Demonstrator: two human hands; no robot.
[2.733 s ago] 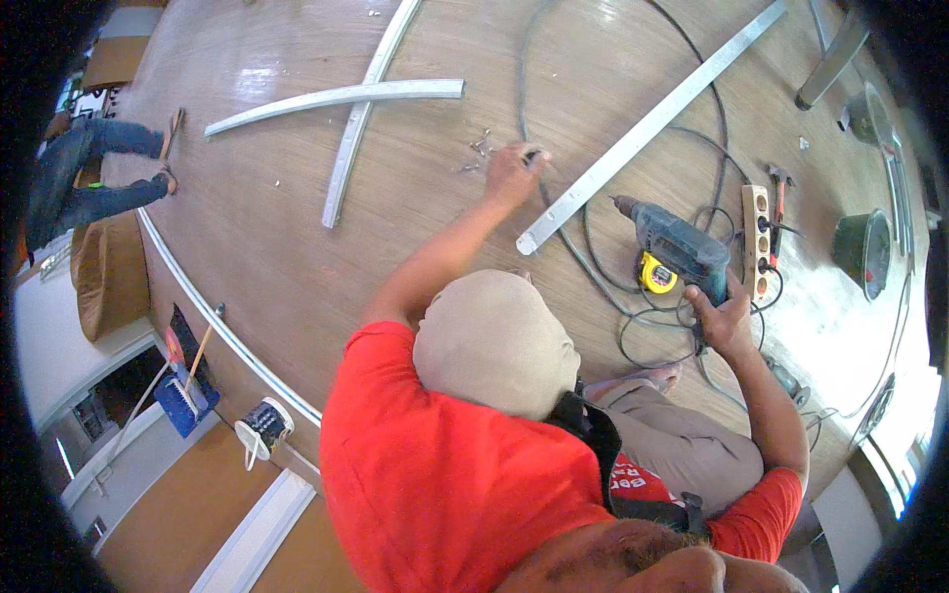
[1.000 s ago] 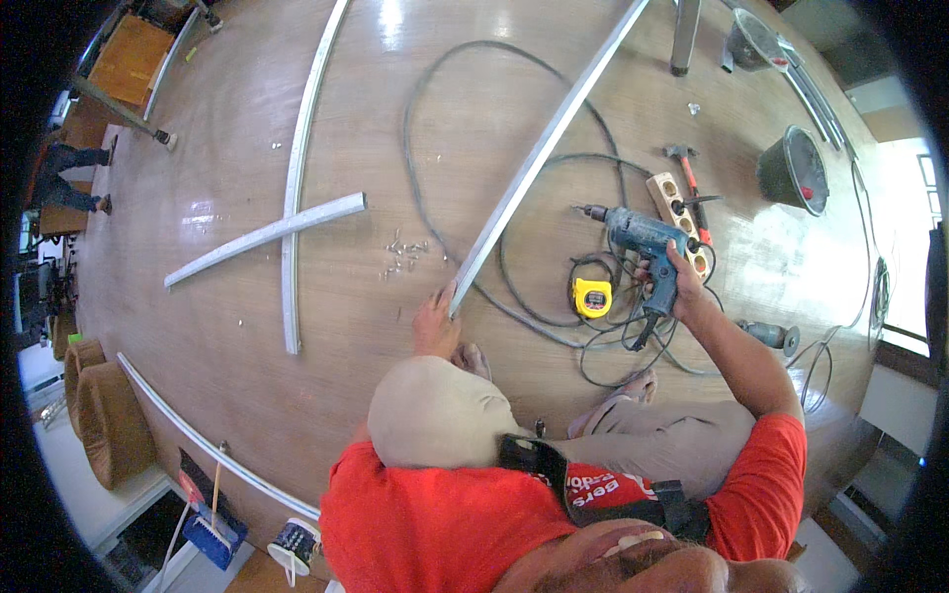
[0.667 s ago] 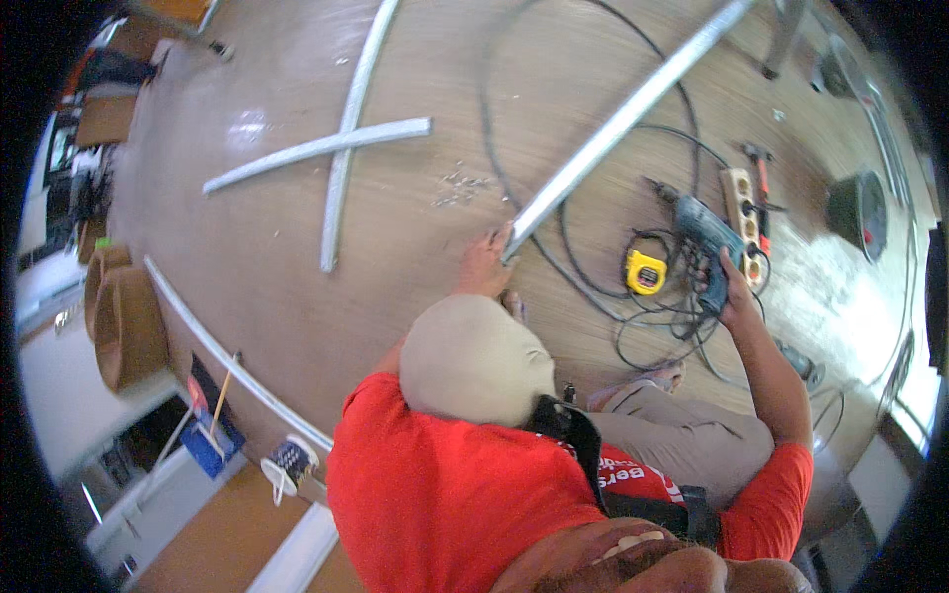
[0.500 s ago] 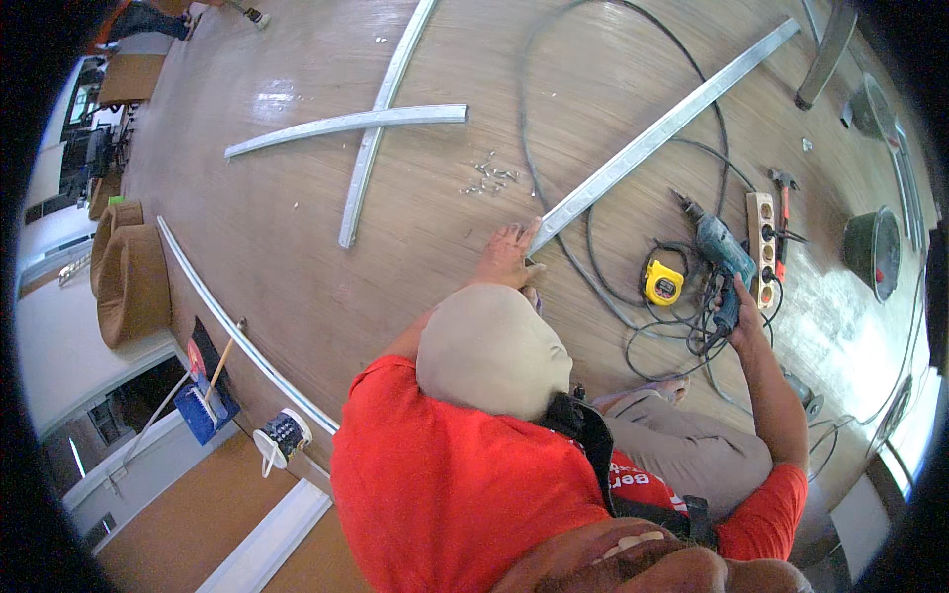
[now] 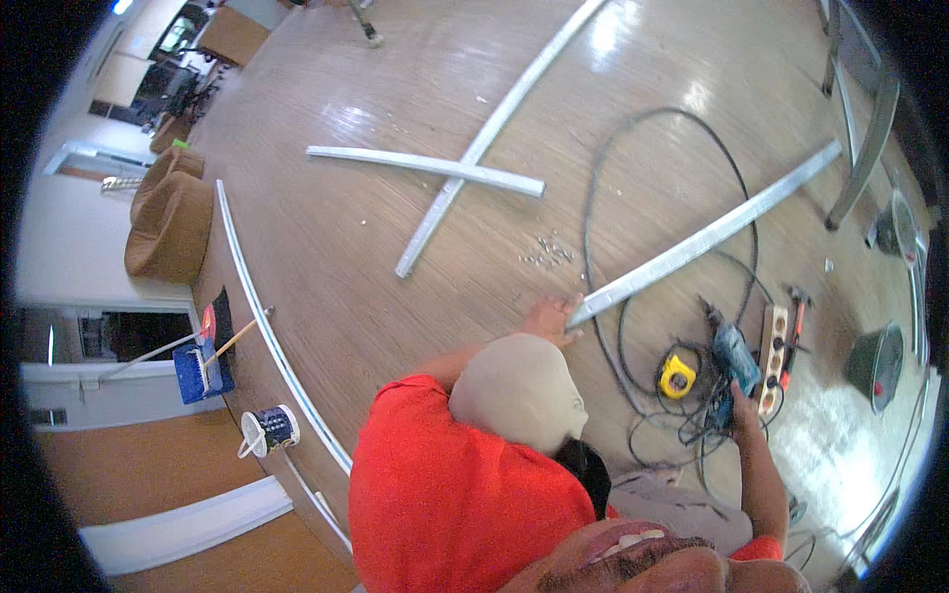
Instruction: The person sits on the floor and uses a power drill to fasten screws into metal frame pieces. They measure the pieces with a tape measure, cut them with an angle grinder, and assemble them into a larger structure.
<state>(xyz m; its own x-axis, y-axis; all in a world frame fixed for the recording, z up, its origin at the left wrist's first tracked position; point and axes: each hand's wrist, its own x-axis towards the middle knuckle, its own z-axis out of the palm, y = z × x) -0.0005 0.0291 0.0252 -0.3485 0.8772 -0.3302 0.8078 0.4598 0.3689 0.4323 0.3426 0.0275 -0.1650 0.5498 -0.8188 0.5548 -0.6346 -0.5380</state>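
My left hand (image 5: pixel 554 320) holds the near end of a long silvery metal channel (image 5: pixel 707 237), fingers on one side of the tip and the thumb on the other. That channel runs away to the far right across the floor. Round the handle of a teal power drill (image 5: pixel 734 358) my right hand (image 5: pixel 747 413) is closed; its bit points away from me. Whether the drill rests on the floor, I cannot tell. A yellow tape measure (image 5: pixel 677 378) lies left of the drill. Several small screws (image 5: pixel 549 251) are scattered beyond my left hand.
Two crossed metal channels (image 5: pixel 435 225) lie ahead to the left. A looped black cable (image 5: pixel 590 198) surrounds part of the held channel. Right of the drill are a power strip (image 5: pixel 773 358), a hammer (image 5: pixel 797 326) and a dark bucket (image 5: pixel 872 366). A white bucket (image 5: pixel 272 431) stands left.
The whole view has turned, so the floor things appear lower and farther right. My left hand stays at the channel's end, and my right hand stays on the drill.
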